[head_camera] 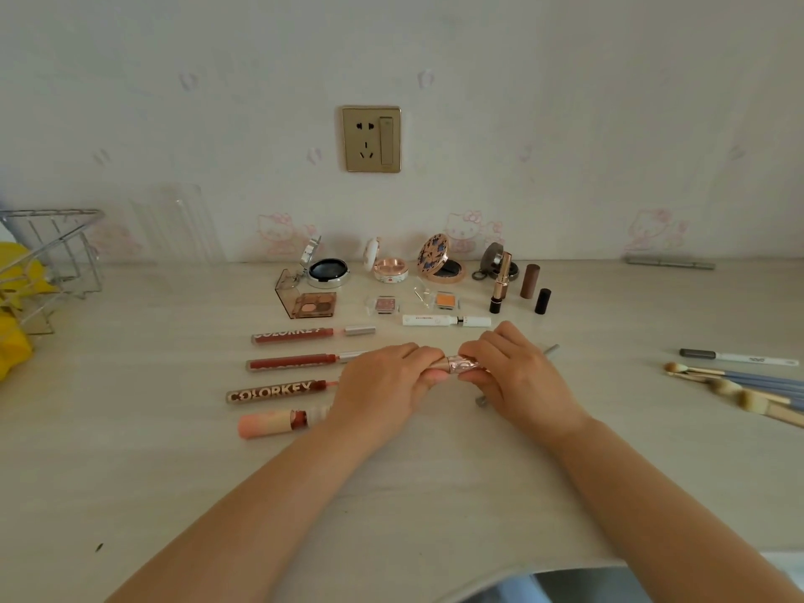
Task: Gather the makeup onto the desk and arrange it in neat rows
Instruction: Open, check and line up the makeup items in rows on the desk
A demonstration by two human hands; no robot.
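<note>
Two hands grip one rose-gold metallic lipstick tube [462,364] above the pale wood-grain counter [130,450].

Left hand [385,383] and right hand [517,372] each curl round an end of it, fingertips nearly meeting. Four lip-gloss tubes [296,335] lie in a row at left; open compacts [328,272] line the wall; what may be makeup brushes [735,391] lie at right.

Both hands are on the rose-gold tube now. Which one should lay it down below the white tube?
Probably the right hand: it grips the rose-gold tube and lies nearer the white tube. The left hand lies over the lip gloss row.
</note>
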